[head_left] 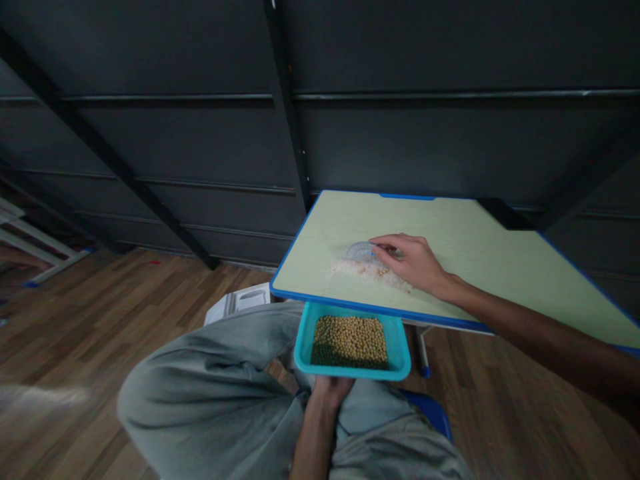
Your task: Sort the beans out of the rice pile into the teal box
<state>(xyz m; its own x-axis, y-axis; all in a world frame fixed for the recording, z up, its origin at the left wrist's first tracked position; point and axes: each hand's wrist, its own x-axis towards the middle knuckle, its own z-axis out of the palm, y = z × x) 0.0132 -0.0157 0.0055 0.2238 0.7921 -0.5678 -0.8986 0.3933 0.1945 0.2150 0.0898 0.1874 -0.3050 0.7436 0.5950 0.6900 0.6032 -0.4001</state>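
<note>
My right hand [413, 262] is over the tabletop, thumb and fingers pinched on the edge of a clear, half-round plastic piece [359, 251]. That piece stands behind a spread of white rice grains [350, 267], with a few yellow soybeans [383, 272] among them. Below the table's front edge, a turquoise plastic tray [303, 353] holds many soybeans [350, 337]. My left hand [333, 387] supports this tray from underneath, above my lap; its fingers are mostly hidden by the tray.
The pale tabletop [450, 227] has a blue rim, and a flat black object [504, 213] lies at its far edge. Behind it rises a dark panelled wall [400, 147]. A white plastic item [245, 298] sits left of the table, beside my knee. The floor [75, 347] is wooden.
</note>
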